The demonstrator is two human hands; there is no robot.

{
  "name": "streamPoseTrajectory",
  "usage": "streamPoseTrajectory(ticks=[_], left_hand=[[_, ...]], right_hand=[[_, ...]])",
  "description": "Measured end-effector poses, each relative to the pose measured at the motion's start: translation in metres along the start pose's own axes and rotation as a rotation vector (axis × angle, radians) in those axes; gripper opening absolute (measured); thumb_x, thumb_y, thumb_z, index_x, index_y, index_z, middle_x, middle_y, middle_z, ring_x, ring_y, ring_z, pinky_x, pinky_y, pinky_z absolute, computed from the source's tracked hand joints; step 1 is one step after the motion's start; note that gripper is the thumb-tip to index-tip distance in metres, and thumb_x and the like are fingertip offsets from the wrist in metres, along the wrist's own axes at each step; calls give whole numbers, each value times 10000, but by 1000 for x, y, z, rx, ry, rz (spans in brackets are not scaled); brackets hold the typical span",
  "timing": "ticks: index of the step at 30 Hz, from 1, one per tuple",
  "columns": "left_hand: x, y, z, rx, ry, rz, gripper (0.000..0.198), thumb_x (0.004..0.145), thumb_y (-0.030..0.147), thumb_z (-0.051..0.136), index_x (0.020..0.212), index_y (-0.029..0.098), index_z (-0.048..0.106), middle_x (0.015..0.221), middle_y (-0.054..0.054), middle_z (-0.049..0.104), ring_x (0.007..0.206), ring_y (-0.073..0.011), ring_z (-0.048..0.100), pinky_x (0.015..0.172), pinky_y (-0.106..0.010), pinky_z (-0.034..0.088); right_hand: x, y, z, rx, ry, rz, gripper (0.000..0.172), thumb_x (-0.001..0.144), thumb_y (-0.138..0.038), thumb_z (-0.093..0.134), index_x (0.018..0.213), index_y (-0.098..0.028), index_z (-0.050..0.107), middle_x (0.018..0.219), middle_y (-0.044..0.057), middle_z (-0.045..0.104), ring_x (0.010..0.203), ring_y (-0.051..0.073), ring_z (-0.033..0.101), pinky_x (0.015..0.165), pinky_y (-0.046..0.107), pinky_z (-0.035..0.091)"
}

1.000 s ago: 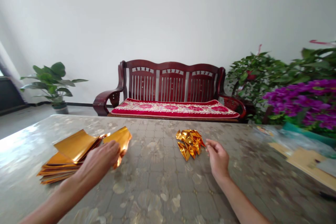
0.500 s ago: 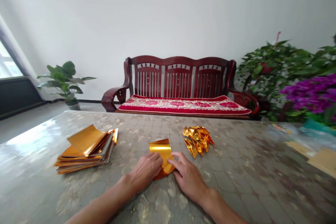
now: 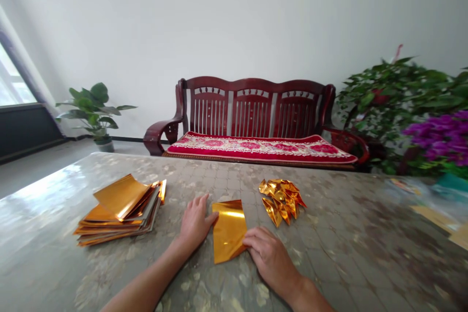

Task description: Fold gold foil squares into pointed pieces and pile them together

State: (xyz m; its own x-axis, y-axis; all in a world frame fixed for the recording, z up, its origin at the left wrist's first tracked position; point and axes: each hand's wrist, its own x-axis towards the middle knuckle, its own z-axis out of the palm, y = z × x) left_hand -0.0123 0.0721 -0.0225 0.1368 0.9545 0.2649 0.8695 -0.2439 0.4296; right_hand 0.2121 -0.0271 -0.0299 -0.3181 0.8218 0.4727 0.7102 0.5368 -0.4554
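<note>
1. The left hand [image 3: 195, 222] lies open and flat on the table, fingers slightly spread, its thumb tip at the left edge of the foil.
2. The right hand [image 3: 270, 258] rests open, its fingers laid against the lower right edge of the foil. The hands are apart, with the sheet between them, and neither is clamped on it.
3. The gold foil sheet [image 3: 228, 231] lies flat, a smooth, mirror-bright rectangle with a slightly angled lower end.
4. Just beyond the right hand, folded foil pieces [image 3: 281, 200] form a loose heap of crisp, pointed shapes.
5. Left of the left hand, a stack of foil sheets [image 3: 120, 209] fans out, its top sheet curling upward.
6. The glossy, mottled tabletop [image 3: 340, 239] leaves open room right of the heap and between the stack and left hand.
</note>
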Motion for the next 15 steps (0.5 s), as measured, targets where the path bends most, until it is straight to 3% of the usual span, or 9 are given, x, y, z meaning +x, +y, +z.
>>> streamPoseTrajectory(ticks=[4, 7, 11, 15], left_hand=[[3, 0, -5, -83, -28, 33, 289, 839, 331, 611, 1098, 220, 675, 1128, -69, 658, 1089, -273, 548, 950, -385, 401], [3, 3, -4, -198, -12, 33, 116, 808, 272, 629, 849, 209, 717, 941, -45, 693, 967, -243, 585, 877, -349, 418], [6, 6, 1, -302, -15, 6, 174, 854, 293, 574, 811, 184, 702, 739, 2, 692, 707, -161, 621, 670, -244, 442], [0, 12, -4, -368, 51, 11, 202, 886, 329, 556, 834, 181, 685, 654, 28, 650, 595, -134, 589, 595, -222, 434]], right_hand=[[2, -1, -2, 11, -24, -5, 294, 868, -45, 507, 953, -237, 714, 931, 30, 691, 898, 191, 615, 810, 322, 511], [3, -4, -4, 17, -37, -15, 267, 892, -75, 511, 949, -239, 714, 927, 33, 695, 890, 197, 619, 798, 327, 514], [2, -8, -9, 61, -31, 4, 189, 937, -182, 526, 960, -242, 704, 940, 35, 692, 909, 196, 630, 820, 321, 513], [0, -1, -12, 106, 186, 126, 213, 971, -276, 479, 1097, -235, 647, 1032, 54, 664, 871, 176, 645, 790, 296, 530]])
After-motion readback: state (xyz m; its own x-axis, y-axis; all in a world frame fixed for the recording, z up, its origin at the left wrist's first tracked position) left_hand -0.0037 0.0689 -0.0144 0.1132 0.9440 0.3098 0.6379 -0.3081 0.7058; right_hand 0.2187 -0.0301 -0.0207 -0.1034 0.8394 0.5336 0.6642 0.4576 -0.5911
